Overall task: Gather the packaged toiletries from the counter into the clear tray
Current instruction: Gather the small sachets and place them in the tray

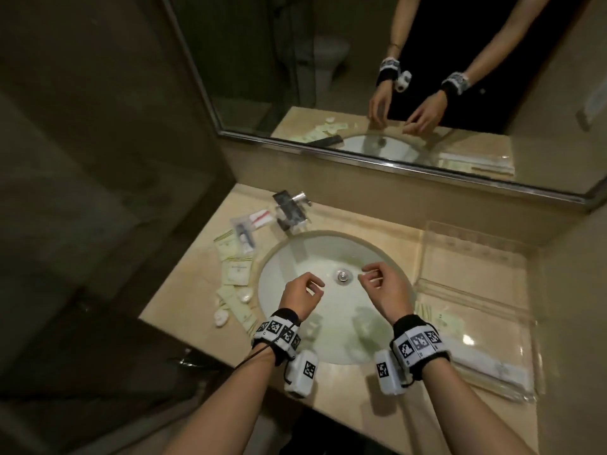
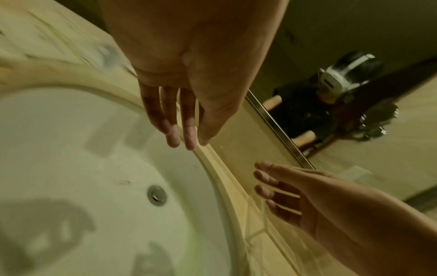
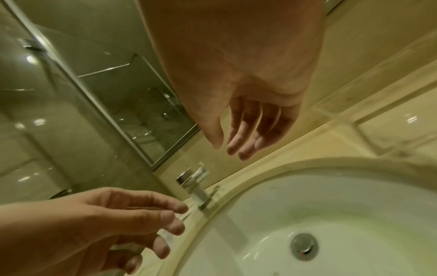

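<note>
Both hands are held over the sink basin, nothing gripped: the left hand and the right hand hang with fingers loosely curled. The packaged toiletries are scattered on the counter left of the basin, near the faucet; the clear tray sits at the right. During transfer across the basin, a thin sachet could be dropped into it if pinched loosely.
</note>
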Tool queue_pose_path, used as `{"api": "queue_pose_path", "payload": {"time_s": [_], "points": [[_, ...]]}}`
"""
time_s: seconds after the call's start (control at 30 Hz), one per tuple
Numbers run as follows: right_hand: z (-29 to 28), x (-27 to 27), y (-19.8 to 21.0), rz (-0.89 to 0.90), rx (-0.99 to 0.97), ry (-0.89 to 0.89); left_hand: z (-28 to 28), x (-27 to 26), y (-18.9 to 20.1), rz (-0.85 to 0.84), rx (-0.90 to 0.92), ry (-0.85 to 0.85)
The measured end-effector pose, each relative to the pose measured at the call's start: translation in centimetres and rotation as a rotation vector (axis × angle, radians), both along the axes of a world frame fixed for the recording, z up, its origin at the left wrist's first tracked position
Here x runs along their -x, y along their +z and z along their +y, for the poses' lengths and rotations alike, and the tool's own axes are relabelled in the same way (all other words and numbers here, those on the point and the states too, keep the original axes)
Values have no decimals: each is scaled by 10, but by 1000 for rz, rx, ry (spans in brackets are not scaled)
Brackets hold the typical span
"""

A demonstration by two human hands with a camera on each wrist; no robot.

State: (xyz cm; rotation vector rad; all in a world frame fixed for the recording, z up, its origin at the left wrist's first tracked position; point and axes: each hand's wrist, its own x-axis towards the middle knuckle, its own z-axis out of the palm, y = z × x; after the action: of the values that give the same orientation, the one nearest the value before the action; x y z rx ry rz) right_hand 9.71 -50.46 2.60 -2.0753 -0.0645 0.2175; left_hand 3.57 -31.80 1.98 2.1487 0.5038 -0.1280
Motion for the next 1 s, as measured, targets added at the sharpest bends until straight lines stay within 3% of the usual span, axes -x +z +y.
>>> {"api": "queue_pose_path", "payload": {"time_s": [0.3, 0.53, 0.77, 1.0], "points": [[119, 17, 4, 77, 25, 292, 103, 58, 4, 63, -9, 266], [193, 36, -20, 191, 196, 491, 176, 74, -23, 170, -1, 440], [254, 64, -60, 325, 406, 447, 237, 72, -54, 251, 40, 445], [276, 80, -70, 297, 578, 374, 265, 54, -67, 263, 89, 377]]}}
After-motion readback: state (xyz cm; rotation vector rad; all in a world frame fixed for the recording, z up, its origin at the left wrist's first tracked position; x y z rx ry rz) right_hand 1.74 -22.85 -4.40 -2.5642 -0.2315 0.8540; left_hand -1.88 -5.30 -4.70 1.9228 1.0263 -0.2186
